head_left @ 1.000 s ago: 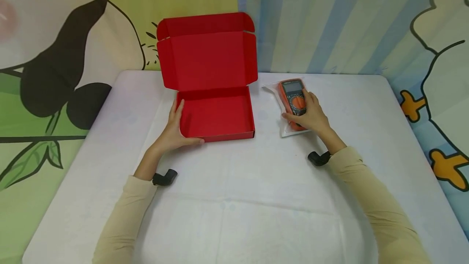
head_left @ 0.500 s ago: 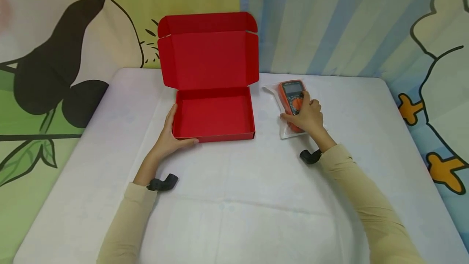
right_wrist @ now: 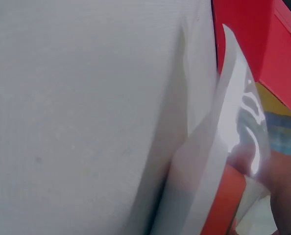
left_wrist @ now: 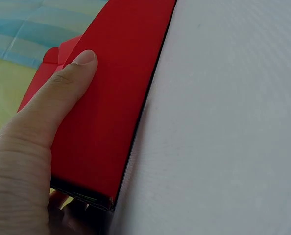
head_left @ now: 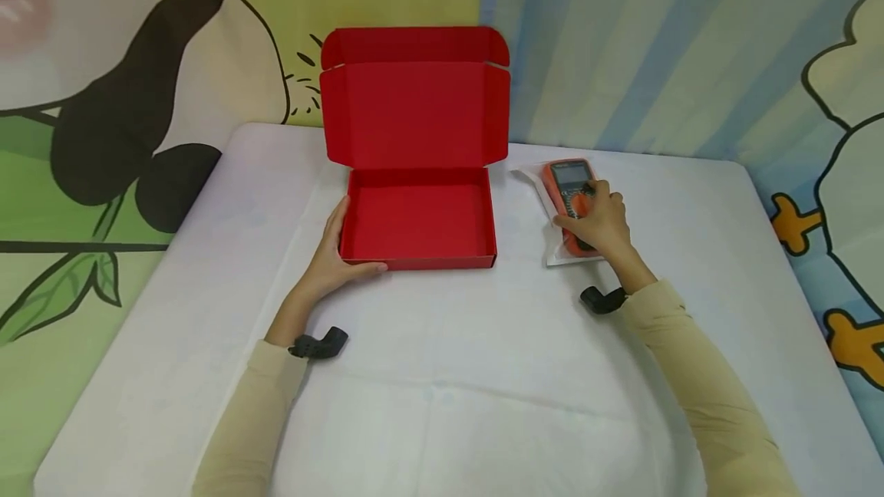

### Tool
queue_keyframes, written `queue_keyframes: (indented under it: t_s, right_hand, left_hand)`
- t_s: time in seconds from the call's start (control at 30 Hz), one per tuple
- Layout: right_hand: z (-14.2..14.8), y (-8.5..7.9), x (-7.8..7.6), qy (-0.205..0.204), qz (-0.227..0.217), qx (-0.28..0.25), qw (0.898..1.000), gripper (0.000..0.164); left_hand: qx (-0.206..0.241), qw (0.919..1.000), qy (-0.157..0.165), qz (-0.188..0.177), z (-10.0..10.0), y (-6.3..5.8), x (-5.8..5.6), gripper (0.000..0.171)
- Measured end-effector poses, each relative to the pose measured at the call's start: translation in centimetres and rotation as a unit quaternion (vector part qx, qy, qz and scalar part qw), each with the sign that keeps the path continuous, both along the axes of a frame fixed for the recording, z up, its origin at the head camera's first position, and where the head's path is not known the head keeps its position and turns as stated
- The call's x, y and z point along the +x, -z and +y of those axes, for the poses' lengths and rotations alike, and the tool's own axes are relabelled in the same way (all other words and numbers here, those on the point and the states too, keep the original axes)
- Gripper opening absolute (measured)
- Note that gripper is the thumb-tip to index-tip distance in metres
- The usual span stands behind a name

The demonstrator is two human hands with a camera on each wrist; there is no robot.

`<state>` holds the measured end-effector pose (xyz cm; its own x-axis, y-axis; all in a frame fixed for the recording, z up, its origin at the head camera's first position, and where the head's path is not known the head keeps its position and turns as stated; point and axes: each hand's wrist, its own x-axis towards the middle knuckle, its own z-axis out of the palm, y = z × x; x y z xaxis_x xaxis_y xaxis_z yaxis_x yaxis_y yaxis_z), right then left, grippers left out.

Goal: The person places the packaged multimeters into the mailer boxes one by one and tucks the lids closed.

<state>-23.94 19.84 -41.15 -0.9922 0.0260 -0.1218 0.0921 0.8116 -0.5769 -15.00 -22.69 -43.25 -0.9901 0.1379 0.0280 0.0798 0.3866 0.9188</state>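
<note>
An open red cardboard box (head_left: 421, 217) stands on the white table, lid raised at the back. My left hand (head_left: 331, 255) grips its front left corner, fingers along the left side and thumb on the front wall. In the left wrist view that thumb (left_wrist: 67, 88) lies flat against the red front. To the right of the box is an orange and black multimeter (head_left: 572, 184) inside a clear plastic bag (head_left: 555, 251). My right hand (head_left: 604, 222) holds it across its width, covering part of the dial side. The right wrist view shows the multimeter's orange edge (right_wrist: 226, 200) behind the raised bag end.
A white cloth covers the table (head_left: 470, 374). Behind it hangs a printed backdrop (head_left: 621, 44) with cartoon figures and blue stripes, close to the raised lid (head_left: 417, 113). Black wrist cameras (head_left: 321, 343) sit at both cuffs.
The left fingers have slid from over the box's left rim down to its outer side. The right hand has closed its grip slightly on the bagged multimeter. The head view has shifted a little.
</note>
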Motion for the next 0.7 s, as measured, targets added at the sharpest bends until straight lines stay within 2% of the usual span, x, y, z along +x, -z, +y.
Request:
queue_keyframes:
  t_s: [0.23, 0.47, 0.6, 0.7]
  right_hand:
    - [0.3, 0.4, 0.4, 0.015, 0.042, -0.038, 0.998, 0.094]
    - [0.6, -0.4, 1.3, 0.018, 0.042, -0.049, 0.998, 0.096]
    - [0.8, -1.2, 1.8, 0.009, 0.047, -0.051, 0.998, 0.097]
    - [0.7, -1.8, 2.2, 0.004, 0.041, -0.053, 0.998, 0.099]
  left_hand:
    - [-0.007, 1.0, 0.001, 0.002, 0.1, -0.2, 0.1, 0.115]
    - [-0.017, 0.9998, 0.003, 0.012, 0.1, -0.3, 0.4, 0.114]
    - [-0.018, 0.9997, 0.004, 0.014, 0.0, 0.0, 0.2, 0.116]
    - [-0.021, 0.9997, -0.002, 0.01, -0.5, 1.2, -0.3, 0.118]
